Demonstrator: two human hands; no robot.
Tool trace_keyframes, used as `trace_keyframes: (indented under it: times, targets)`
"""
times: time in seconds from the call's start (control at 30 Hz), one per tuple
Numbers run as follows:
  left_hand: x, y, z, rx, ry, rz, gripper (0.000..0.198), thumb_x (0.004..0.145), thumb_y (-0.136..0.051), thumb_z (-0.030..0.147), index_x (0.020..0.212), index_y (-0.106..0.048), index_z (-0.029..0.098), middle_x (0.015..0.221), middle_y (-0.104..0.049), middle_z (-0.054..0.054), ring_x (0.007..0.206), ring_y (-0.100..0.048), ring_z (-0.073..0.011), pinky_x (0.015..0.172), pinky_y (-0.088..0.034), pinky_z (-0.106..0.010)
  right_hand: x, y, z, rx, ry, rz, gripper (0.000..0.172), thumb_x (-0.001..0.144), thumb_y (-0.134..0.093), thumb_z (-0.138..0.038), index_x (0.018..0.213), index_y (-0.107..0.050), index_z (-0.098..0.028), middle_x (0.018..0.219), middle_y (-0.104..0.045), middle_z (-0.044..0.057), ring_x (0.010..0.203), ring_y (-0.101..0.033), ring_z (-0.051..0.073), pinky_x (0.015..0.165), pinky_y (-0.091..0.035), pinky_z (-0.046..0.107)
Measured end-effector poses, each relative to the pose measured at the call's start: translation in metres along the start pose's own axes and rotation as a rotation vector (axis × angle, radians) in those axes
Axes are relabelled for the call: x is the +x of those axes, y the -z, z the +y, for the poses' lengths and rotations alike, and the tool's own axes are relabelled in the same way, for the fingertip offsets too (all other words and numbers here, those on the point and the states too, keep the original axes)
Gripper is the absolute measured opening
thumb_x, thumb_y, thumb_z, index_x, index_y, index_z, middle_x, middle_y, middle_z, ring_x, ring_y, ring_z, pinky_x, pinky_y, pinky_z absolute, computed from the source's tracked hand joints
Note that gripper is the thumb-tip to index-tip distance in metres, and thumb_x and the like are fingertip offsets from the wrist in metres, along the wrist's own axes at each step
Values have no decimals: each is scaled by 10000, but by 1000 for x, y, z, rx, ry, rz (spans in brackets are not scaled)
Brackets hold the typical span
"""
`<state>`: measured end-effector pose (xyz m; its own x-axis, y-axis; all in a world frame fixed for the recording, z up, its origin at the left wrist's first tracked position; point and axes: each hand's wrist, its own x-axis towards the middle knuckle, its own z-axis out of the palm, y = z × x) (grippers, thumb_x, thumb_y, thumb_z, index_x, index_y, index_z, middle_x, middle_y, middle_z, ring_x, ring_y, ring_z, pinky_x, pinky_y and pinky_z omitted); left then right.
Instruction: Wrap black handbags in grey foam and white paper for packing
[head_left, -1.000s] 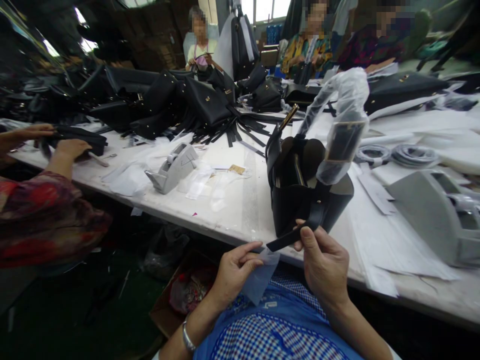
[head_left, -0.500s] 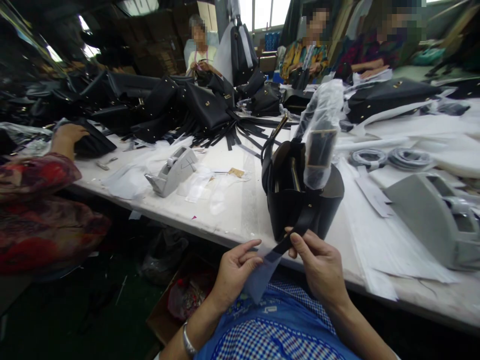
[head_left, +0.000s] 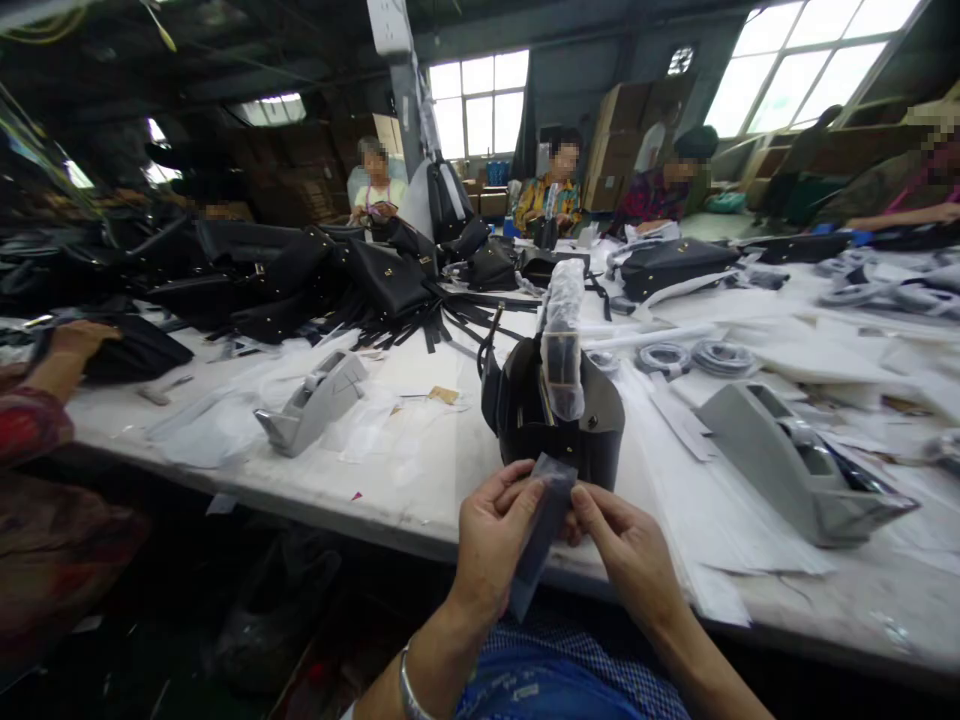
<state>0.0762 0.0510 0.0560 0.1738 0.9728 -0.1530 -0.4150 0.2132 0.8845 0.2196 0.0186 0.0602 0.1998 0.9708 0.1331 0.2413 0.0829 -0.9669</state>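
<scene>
A black handbag stands upright at the table's front edge, its top open and its handle wrapped in clear film. In front of it, a translucent plastic sleeve lies over a dark strap and hangs down past the edge. My left hand is closed, thumb and fingers pinching the sleeve from the left. My right hand is closed too, its thumb and fingers pinching the sleeve's right side near the top. The fingers partly hide where strap and bag meet.
Grey tape dispensers stand left and right. White sheets lie right of the bag, near coiled straps. Black bags are piled behind. A co-worker's hand rests on a bag at left; others sit across the table.
The translucent sleeve has moved up over the dark strap, which was bare near the right hand. Both hands have come closer together. My view has tilted up.
</scene>
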Motion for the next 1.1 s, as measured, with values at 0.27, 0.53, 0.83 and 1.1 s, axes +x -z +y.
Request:
trace_keyframes:
  times: [0.27, 0.53, 0.83, 1.1]
  targets:
    - [26, -13, -4, 24, -136, -34, 400, 794, -781, 320, 1124, -651, 134, 1065, -757, -124, 1019, -709, -242, 918, -541, -334, 22, 8, -5, -70, -79, -42, 428, 839, -642, -573, 748, -723, -163, 525, -571, -9, 500, -536, 133, 479, -411, 233]
    - [5, -2, -20, 64, -51, -34, 392, 854, -681, 508, 1012, -622, 154, 886, -722, -67, 810, -688, -188, 706, -517, -262, 23, 0, -2, 41, -120, -34, 429, 821, -669, -565, 707, -695, -152, 507, -539, -24, 485, -485, 113, 479, -371, 232]
    - [-9, -17, -32, -35, -102, 54, 333, 841, -714, 440, 995, -683, 147, 840, -706, -36, 774, -655, -151, 721, -506, -237, 18, -7, 6, 52, -102, 34, 435, 796, -692, -582, 766, -731, -150, 494, -558, -20, 475, -507, 120, 479, -389, 230]
    - [-7, -5, -32, 419, -560, 103, 186, 917, -622, 274, 1032, -734, 180, 895, -687, -56, 835, -664, -169, 767, -541, -270, 33, -7, -3, 11, -115, 28, 572, 795, -659, -643, 490, -549, -172, 389, -528, -4, 354, -472, 93, 382, -334, 200]
